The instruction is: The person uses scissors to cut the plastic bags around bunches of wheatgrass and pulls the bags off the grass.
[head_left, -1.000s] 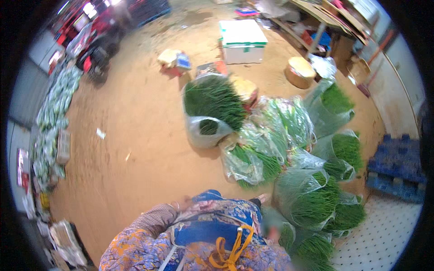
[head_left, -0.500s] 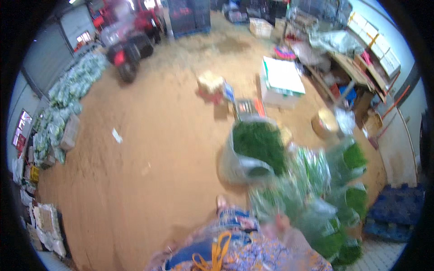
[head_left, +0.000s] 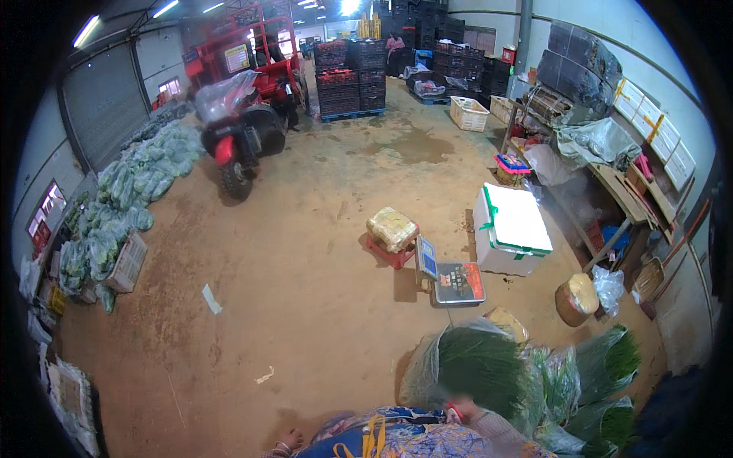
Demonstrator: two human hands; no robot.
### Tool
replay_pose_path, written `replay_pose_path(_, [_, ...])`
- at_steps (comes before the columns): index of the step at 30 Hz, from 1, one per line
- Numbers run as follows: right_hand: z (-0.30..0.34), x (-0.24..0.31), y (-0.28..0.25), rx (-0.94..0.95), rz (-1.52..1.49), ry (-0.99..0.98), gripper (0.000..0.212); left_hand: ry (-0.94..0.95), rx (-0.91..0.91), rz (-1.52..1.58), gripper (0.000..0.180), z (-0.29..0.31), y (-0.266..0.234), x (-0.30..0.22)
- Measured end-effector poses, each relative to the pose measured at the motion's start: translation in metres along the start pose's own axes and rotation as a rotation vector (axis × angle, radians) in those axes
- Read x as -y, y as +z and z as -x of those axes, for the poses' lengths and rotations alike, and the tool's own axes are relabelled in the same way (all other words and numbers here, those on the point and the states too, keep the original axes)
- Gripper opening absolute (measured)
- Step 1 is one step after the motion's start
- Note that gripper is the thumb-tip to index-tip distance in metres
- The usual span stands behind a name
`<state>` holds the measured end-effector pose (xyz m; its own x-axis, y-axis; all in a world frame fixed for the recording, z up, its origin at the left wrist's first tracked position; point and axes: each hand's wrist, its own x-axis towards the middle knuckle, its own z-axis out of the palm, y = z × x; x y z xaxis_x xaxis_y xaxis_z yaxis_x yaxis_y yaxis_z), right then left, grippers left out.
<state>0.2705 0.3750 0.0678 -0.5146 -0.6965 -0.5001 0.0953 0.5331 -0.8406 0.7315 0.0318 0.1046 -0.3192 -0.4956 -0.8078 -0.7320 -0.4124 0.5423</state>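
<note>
My left hand [head_left: 291,440] hangs at the lower edge beside my patterned clothing, its fingers loosely apart and nothing visible in it. On the other side, my right hand [head_left: 460,408], with a red band at the wrist, is in front of a large clear plastic bag of green stalks [head_left: 481,366]. Blur smears its fingers, so I cannot tell whether it touches the bag. More bagged greens [head_left: 607,362] lie to the right of that bag, their leafy ends facing right. Yellow straps [head_left: 372,437] hang over my clothing.
Ahead stand a platform scale [head_left: 458,284], a white foam box [head_left: 511,229] with green tape, and a wrapped stool [head_left: 578,298]. A red three-wheeler [head_left: 237,145] is parked far left, near bagged vegetables [head_left: 145,168]. Stacked dark crates [head_left: 351,84] stand behind; a cluttered wooden bench [head_left: 603,183] lines the right.
The view has tipped up, so the floor things and bagged greens sit lower. My left hand now shows plainly at the lower edge. My right hand appears closer to the large bag.
</note>
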Motion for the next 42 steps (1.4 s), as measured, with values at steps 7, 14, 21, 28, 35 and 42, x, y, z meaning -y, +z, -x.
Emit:
replay_pose_path(7, [-0.088,0.060,-0.021,-0.408,0.544,-0.403,0.019,0.011,0.038,-0.166,0.030,-0.094,-0.046,-0.062])
replay_pose_path(14, [-0.082,0.061,0.020,-0.541,0.581,-0.172,0.010,-0.063,0.080,-0.320,0.026,-0.239,-0.149,-0.223])
replay_pose_path(21, [-0.053,0.086,0.023,-0.790,0.327,-0.088,0.022,0.097,0.117,-0.556,0.028,-0.357,-0.093,-0.441])
replay_pose_path(28, [-0.062,0.215,-0.023,-1.044,-0.155,0.382,0.028,0.227,0.298,-0.855,0.043,-0.347,0.116,-0.640])
replay_pose_path(35, [-0.127,0.185,-0.171,-1.126,-0.191,0.522,0.031,0.861,0.348,-1.077,0.032,-0.377,0.247,-0.771])
replay_pose_path(42, [-0.096,0.149,-0.237,-1.285,-0.402,0.594,0.038,0.629,0.336,-1.177,0.040,-0.333,0.355,-0.862])
